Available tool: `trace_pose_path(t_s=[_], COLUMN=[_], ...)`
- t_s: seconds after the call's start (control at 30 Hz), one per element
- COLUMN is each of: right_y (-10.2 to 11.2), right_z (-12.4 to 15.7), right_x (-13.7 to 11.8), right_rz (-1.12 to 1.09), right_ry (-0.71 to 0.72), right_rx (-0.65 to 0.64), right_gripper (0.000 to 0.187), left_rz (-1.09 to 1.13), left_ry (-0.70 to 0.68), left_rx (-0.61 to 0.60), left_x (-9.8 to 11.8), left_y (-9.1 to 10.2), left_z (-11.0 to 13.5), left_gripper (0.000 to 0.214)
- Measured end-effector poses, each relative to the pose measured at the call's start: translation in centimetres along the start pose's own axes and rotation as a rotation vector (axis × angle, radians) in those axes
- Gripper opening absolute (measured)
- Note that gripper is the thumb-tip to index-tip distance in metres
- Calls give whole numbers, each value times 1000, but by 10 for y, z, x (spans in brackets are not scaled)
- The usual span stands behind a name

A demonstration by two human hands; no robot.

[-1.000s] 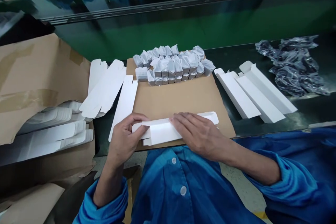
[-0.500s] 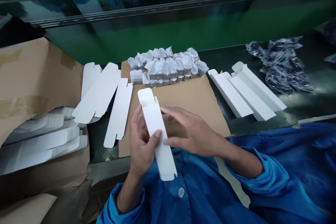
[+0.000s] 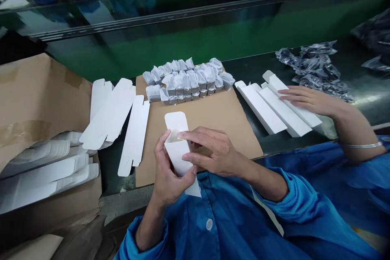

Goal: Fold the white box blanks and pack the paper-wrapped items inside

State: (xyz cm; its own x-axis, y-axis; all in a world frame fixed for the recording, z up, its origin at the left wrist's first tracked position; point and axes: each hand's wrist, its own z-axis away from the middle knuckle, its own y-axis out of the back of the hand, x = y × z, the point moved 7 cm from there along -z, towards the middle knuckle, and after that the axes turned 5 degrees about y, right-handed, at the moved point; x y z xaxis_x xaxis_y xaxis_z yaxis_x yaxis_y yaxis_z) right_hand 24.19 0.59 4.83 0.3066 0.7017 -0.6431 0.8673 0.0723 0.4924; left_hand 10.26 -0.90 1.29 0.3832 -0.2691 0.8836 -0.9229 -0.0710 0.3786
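Observation:
A long white paper carton (image 3: 179,155) stands tilted in front of my chest, its top end open and one rounded flap raised at the back. My left hand (image 3: 169,180) is wrapped round its sides, with the thumb across the front. At the carton's mouth, my right hand (image 3: 215,151) pinches the rim, index finger over the top edge and thumb against the front face. Beneath lies a brown cardboard sheet (image 3: 213,118), with several small wrapped pieces (image 3: 190,83) in rows at its far end. Flat white cartons (image 3: 134,136) lie to the left.
A large cardboard box (image 3: 45,93) at the left holds stacked flat cartons (image 3: 45,174). On the right, opened white cartons (image 3: 262,107) lie under a co-worker's hand (image 3: 313,99). Plastic-bagged dark items (image 3: 319,69) sit behind them. A green barrier (image 3: 122,53) runs along the back.
The carton has gone from flattened to opened out, its mouth now facing up. My right fingers have closed on its rim. A co-worker's hand has come onto the right-hand cartons.

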Motion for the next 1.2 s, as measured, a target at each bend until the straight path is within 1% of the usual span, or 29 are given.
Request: trace_pose_path(t_s=[0.07, 0.13, 0.17, 0.23, 0.27, 0.3, 0.33, 0.4, 0.43, 0.47, 0.53, 0.6, 0.67, 0.7, 0.77, 0.83, 0.9, 1.07, 1.2], right_y=[-1, 4, 11, 31, 40, 44, 43, 28, 20, 14, 8, 5, 4, 3, 0, -3, -4, -4, -4], right_z=[0, -1, -3, -7, -9, -12, -15, -23, -25, -24, -22, -17, -13, -10, -5, -4, -5, -6, -3], right_x=[-2, -3, 0, 14, 23, 31, 38, 44, 45, 45, 43, 38, 36, 36, 39, 41, 41, 39, 38], right_rz=[-53, -110, -133, -202, -270, -362, -468, -676, -745, -787, -823, -837, -855, -868, -890, -886, -878, -912, -863], right_ry=[25, 8, -45, -220, -321, -414, -487, -561, -587, -613, -627, -598, -582, -593, -629, -640, -633, -610, -614], right_rx=[-43, -51, -9, 158, 247, 295, 288, 144, 75, 37, 33, 38, 70, 91, 115, 90, 65, 23, -16], right_gripper=[38, 36, 35, 31, 30, 31, 33, 31, 28, 27, 29, 26, 31, 33, 30, 27, 28, 29, 27], left_rz=[-35, -72, -85, -96, -102, -111, -123, -148, -165, -182, -216, -238, -244, -244, -246, -258, -266, -247, -241], left_ry=[-24, -41, -44, -37, -30, -23, -18, -20, -31, -53, -107, -152, -179, -187, -197, -199, -209, -243, -269], left_rx=[24, 57, 58, 13, -22, -55, -83, -116, -122, -122, -109, -100, -95, -90, -78, -66, -58, -90, -89], left_x=[1, 3, 4, 6, 6, 6, 6, 7, 8, 9, 13, 17, 19, 19, 19, 19, 20, 21, 21], left_y=[3, 4, 4, -1, -4, -7, -10, -13, -14, -15, -15, -15, -15, -15, -15, -15, -15, -15, -14], left_z=[-3, -6, -7, -9, -10, -10, -10, -9, -8, -7, -6, -5, -6, -6, -8, -8, -8, -5, -1], left_gripper=[72, 60, 56, 50, 47, 46, 44, 44, 43, 43, 43, 44, 45, 46, 47, 48, 50, 53, 64])
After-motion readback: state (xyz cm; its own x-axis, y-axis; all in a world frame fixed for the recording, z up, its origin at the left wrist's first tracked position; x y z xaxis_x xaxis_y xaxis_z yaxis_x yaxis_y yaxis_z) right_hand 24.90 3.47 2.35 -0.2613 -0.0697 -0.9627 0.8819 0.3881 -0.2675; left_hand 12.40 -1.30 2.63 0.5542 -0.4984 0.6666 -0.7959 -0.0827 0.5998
